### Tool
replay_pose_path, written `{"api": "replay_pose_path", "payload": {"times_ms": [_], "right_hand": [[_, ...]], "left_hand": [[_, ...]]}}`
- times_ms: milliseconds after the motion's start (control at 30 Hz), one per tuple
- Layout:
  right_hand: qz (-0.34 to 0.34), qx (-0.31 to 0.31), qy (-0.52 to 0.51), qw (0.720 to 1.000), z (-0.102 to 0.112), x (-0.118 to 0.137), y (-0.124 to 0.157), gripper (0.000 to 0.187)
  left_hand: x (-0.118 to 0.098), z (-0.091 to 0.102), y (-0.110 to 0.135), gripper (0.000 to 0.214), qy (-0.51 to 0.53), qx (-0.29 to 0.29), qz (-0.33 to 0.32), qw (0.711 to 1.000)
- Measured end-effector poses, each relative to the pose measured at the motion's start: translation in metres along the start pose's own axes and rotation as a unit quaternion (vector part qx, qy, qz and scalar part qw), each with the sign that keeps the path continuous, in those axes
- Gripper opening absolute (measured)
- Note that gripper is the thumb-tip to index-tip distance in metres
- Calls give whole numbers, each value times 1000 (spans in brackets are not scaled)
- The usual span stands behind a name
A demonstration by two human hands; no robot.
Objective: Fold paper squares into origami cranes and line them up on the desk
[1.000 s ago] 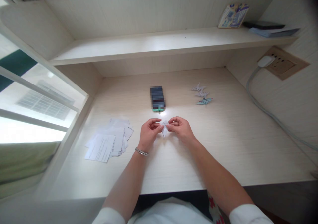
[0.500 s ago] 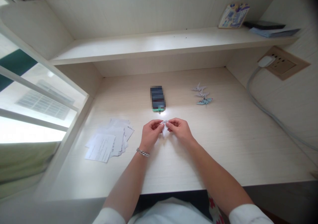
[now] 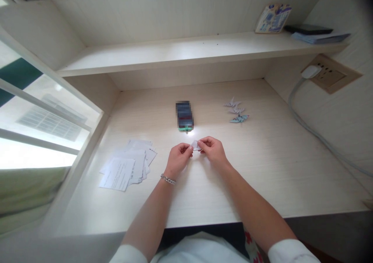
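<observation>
A small folded piece of white paper (image 3: 195, 145) is held between both hands, just above the desk. My left hand (image 3: 178, 158) pinches its left edge with thumb and fingers; a chain bracelet (image 3: 168, 179) circles that wrist. On the other side, my right hand (image 3: 213, 151) grips the paper's right end between thumb and forefinger. Beyond the hands lies a phone-like device (image 3: 184, 115), its face blurred out and its near edge green. Three folded paper cranes (image 3: 236, 110) sit in a row to the right, two pale and the nearest one blue.
Loose printed paper sheets (image 3: 124, 169) lie overlapping on the left of the desk (image 3: 262, 177). A shelf (image 3: 163, 53) spans the back, bearing a small box (image 3: 272, 19) and dark and bluish flat items. At right, a cable (image 3: 309, 128) hangs from a wall socket (image 3: 331, 74).
The folded paper has been turned: its point faced down toward me before, and now it lies more sideways between the fingers. Both hands have shifted slightly.
</observation>
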State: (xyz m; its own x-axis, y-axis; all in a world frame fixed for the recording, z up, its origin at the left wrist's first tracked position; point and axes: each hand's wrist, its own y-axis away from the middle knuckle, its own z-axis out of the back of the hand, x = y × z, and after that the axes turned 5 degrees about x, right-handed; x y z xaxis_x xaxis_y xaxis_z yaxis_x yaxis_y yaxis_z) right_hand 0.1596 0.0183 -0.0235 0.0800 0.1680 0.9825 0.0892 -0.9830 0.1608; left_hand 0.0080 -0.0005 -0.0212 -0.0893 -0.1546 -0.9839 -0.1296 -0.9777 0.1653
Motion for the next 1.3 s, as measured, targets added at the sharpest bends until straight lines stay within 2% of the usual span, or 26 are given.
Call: {"api": "replay_pose_path", "payload": {"times_ms": [100,167,300,467,533,700,800,933,1067,1167,1300], "right_hand": [[-16,27,-10,999,2,1,0,28],[-22,62,-1,998,4,2,0,27],[-10,116,36,992,5,3,1,26],[-3,89,35,995,0,1,2,25],[-12,87,35,995,0,2,2,26],[-22,145,67,987,3,4,4,24],[-9,128,57,990,1,3,4,22],[-4,71,28,997,-5,2,4,24],[-12,14,21,1000,-6,1,5,28],[-20,14,20,999,-7,0,6,28],[-8,30,36,999,-8,-2,6,28]], "left_hand": [[0,3,-1,28,20,-46,-2,999],[-2,6,-1,28,5,-56,-6,998],[-8,8,2,23,-42,-22,-21,999],[-11,3,4,26,30,-55,-37,997],[-10,3,4,27,33,-49,-49,997],[-7,8,3,26,7,-11,-51,999],[-8,7,2,29,28,-12,-57,998],[-9,3,2,34,62,-36,-49,996],[-7,-1,2,45,72,6,-44,996],[-3,-1,1,46,89,10,-31,996],[0,2,0,29,95,8,-13,995]]}}
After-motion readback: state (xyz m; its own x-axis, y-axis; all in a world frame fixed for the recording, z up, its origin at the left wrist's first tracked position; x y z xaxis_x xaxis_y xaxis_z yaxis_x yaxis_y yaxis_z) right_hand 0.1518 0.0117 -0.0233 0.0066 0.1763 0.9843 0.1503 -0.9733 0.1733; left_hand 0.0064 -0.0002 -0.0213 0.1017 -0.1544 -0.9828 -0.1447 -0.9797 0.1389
